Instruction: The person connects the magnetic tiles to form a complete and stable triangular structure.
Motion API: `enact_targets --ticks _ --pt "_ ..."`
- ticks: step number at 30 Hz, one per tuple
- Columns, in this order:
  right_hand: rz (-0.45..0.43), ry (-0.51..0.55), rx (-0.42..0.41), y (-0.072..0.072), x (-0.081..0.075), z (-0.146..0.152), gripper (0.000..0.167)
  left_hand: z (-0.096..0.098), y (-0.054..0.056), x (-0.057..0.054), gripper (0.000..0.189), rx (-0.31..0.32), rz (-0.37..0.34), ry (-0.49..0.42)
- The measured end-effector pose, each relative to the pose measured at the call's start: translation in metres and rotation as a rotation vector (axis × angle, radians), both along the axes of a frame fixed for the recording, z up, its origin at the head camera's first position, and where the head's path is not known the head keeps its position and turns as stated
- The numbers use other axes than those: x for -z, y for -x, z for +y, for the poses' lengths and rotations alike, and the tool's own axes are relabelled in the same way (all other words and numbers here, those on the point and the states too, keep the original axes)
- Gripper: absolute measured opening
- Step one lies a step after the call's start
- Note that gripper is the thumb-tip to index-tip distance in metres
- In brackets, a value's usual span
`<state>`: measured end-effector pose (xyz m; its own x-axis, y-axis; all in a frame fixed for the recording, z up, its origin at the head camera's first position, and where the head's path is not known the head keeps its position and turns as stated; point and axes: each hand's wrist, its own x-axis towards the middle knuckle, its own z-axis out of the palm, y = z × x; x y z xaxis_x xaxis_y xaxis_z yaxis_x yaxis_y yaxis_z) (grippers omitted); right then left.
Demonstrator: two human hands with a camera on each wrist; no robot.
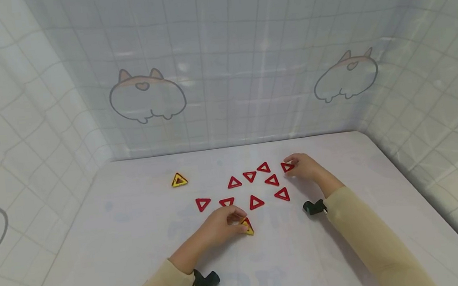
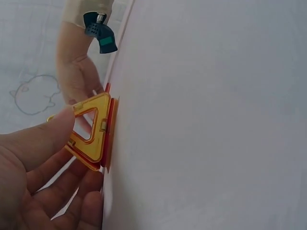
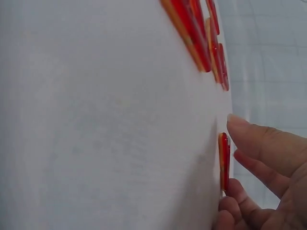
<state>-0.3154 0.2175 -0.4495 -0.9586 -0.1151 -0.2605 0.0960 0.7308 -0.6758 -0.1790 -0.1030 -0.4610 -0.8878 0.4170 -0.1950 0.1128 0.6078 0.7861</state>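
Observation:
A translucent yellow triangular tile (image 2: 98, 129) with red along its edge is pinched between the thumb and fingers of my left hand (image 1: 221, 225). The tile (image 1: 248, 227) tilts close over the table, near the red triangles. My right hand (image 1: 304, 167) is at the far right end of the group, thumb and fingers around the sides of a red triangular tile (image 1: 287, 167). That tile (image 3: 224, 160) lies flat by the table surface, fingertips at its lower edge in the right wrist view. Several more red triangular tiles (image 1: 255, 202) with open centres lie between the hands.
A yellow triangular tile (image 1: 179, 180) lies apart at the back left. The white table (image 1: 291, 257) meets tiled-pattern curtains (image 1: 248, 89) at the back and sides. Dark wrist devices (image 1: 207, 281) sit by both beige sleeves (image 1: 378, 244).

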Motion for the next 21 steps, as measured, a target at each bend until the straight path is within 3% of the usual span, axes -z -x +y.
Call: enact_targets --ticks 10,21 --pt "-0.009 -0.035 -0.025 0.0090 0.0071 -0.0012 0.048 -0.0028 0.0051 0.0067 0.029 0.040 -0.034 -0.042" --pt "0.017 -0.067 -0.065 0.0045 0.0025 -0.0005 0.044 -0.0058 0.0061 0.0049 0.031 0.069 -0.052 -0.074"
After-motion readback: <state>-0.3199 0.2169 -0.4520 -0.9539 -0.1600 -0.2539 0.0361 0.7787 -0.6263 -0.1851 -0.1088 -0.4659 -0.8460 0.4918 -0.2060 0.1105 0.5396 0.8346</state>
